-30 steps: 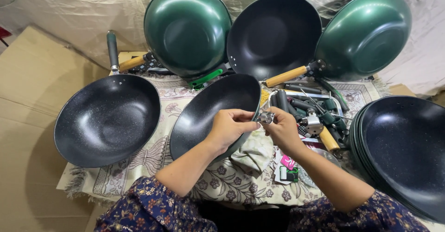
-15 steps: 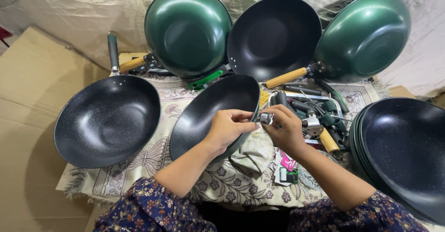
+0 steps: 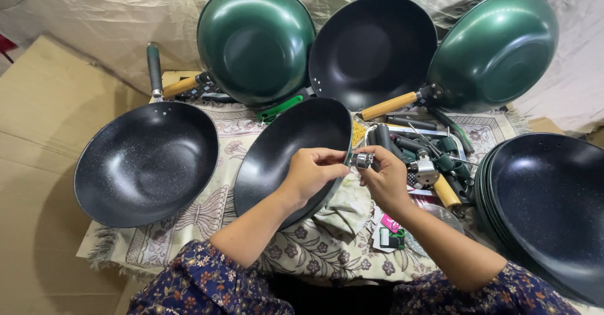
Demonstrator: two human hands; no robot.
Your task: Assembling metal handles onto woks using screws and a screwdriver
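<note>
We are fitting a metal ferrule at the rim of the black wok. Our left hand grips that rim, our right hand pinches the ferrule; next it likely needs lining up squarely.

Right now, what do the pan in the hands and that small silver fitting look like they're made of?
Pan: looks like metal with a dark, speckled non-stick coating inside, faintly glossy; green rim edge.
Silver fitting: probably polished or chromed metal, going by its bright mirror glints. The left hand and right hand pinch it at the pan's rim.

Small silver metal fitting pinched at rim of tilted, handleless black wok, mid-cloth near front edge.
</note>
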